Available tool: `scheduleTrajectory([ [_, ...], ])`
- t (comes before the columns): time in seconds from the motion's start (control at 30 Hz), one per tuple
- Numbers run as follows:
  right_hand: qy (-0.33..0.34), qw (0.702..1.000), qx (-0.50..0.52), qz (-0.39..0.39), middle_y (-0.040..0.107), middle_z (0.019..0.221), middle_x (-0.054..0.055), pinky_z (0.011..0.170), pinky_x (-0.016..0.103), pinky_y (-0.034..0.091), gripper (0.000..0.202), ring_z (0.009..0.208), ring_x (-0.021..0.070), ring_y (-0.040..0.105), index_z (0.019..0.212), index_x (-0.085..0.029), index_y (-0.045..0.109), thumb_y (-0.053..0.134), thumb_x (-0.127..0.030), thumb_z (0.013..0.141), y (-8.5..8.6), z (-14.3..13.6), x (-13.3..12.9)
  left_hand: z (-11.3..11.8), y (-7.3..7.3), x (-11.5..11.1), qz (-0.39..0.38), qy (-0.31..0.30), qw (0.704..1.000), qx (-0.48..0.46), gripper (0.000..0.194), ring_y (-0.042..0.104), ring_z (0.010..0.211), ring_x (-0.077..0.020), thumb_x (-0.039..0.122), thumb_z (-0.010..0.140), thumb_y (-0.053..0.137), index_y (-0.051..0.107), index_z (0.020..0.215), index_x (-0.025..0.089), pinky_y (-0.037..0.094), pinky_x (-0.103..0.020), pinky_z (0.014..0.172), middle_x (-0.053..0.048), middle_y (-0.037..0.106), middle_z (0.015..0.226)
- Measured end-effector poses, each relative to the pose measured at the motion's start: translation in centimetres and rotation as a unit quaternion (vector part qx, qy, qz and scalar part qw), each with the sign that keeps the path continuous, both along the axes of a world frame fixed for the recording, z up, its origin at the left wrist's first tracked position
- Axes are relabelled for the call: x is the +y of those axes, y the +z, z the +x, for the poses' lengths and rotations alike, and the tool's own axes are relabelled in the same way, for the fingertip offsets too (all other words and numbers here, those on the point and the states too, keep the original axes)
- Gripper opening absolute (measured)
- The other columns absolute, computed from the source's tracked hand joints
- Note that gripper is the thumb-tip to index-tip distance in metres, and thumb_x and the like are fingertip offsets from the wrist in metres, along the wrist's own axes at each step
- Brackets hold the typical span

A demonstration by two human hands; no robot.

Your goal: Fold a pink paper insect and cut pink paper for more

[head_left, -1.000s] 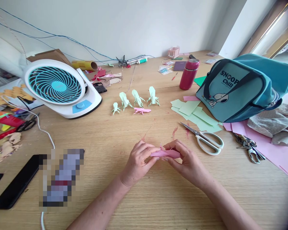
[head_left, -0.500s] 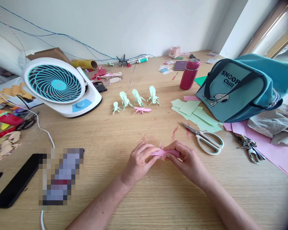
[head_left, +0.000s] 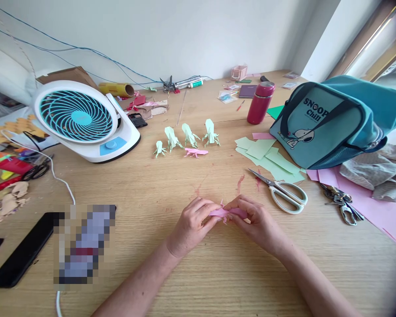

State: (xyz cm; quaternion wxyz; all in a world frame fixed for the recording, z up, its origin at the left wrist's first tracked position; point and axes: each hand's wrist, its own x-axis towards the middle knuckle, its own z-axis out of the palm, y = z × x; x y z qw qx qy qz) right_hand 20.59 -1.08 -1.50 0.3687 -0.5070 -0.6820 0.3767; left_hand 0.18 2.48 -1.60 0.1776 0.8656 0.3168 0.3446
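Note:
Between my two hands is a small pink origami figure (head_left: 221, 212), with thin folded points sticking out at its middle. My left hand (head_left: 195, 223) pinches its left end between thumb and fingers. The right end is gripped by my right hand (head_left: 252, 219), whose fingers partly cover the paper. Beyond my hands, several pale green origami insects (head_left: 189, 134) stand in a row. A finished-looking pink origami insect (head_left: 196, 152) lies in front of them. To the right of my hands rest scissors (head_left: 287, 197) with white handles, blades slightly apart.
A white fan (head_left: 114, 143) stands at the left, near a black flat case (head_left: 24, 251) and a blurred-out device (head_left: 86, 246). Green paper sheets (head_left: 270, 160), a red flask (head_left: 261, 103), a teal bag (head_left: 320, 123), keys (head_left: 343, 204) and pink sheets (head_left: 379, 211) occupy the right.
Both hands keep their pinch on the pink origami figure. It has turned very slightly between the fingers; the other things stay where they were.

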Motion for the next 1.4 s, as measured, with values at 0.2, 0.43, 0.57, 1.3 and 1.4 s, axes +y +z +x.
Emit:
scheduleTrajectory([
  [0.2, 0.004, 1.000, 0.002, 0.004, 0.067, 0.089, 0.004, 0.063, 0.025, 0.049, 0.010, 0.074, 0.0151, 0.064, 0.096, -0.021, 0.067, 0.059, -0.024, 0.091, 0.35, 0.00, -0.03, -0.06, 0.07, -0.06, -0.017, 0.004, 1.000, -0.008, 0.016, 0.065, 0.087, -0.0175, 0.018, 0.090, 0.063, 0.066, 0.106, 0.019, 0.054, -0.031, 0.079, -0.006, 0.069, 0.092],
  [0.43, 0.010, 1.000, 0.007, 0.010, 0.067, 0.092, 0.004, 0.066, 0.026, 0.050, 0.009, 0.076, 0.0155, 0.063, 0.093, -0.021, 0.067, 0.059, -0.025, 0.091, -0.06, 0.00, 0.01, -0.01, -0.01, -0.09, -0.026, -0.012, 0.999, -0.018, 0.017, 0.065, 0.087, -0.0172, 0.018, 0.090, 0.063, 0.066, 0.106, 0.020, 0.054, -0.030, 0.079, -0.006, 0.069, 0.094],
  [0.57, 0.012, 1.000, 0.006, 0.008, 0.066, 0.091, 0.004, 0.066, 0.026, 0.049, 0.010, 0.076, 0.0153, 0.063, 0.092, -0.021, 0.066, 0.058, -0.025, 0.092, -0.12, -0.11, -0.07, 0.02, -0.04, -0.12, -0.033, -0.018, 0.999, -0.021, 0.013, 0.065, 0.088, -0.0162, 0.016, 0.089, 0.064, 0.066, 0.102, 0.020, 0.054, -0.029, 0.080, -0.005, 0.069, 0.095],
  [1.3, 0.013, 1.000, 0.027, 0.002, 0.060, 0.086, 0.001, 0.068, 0.026, 0.045, 0.011, 0.074, 0.0135, 0.059, 0.088, -0.022, 0.058, 0.051, -0.018, 0.095, 0.12, -0.41, -0.29, 0.28, 0.18, -0.40, -0.016, -0.019, 1.000, -0.011, 0.011, 0.064, 0.086, -0.0153, 0.014, 0.089, 0.063, 0.067, 0.097, 0.020, 0.053, -0.028, 0.080, -0.003, 0.070, 0.093],
  [1.4, 0.017, 0.999, 0.035, 0.007, 0.059, 0.091, 0.003, 0.070, 0.027, 0.046, 0.011, 0.079, 0.0146, 0.059, 0.088, -0.022, 0.058, 0.050, -0.019, 0.096, 0.19, -0.41, -0.30, 0.45, 0.09, -0.56, -0.017, -0.006, 1.000, -0.016, 0.009, 0.063, 0.085, -0.0158, 0.015, 0.088, 0.064, 0.067, 0.095, 0.020, 0.052, -0.030, 0.079, -0.003, 0.070, 0.092],
])
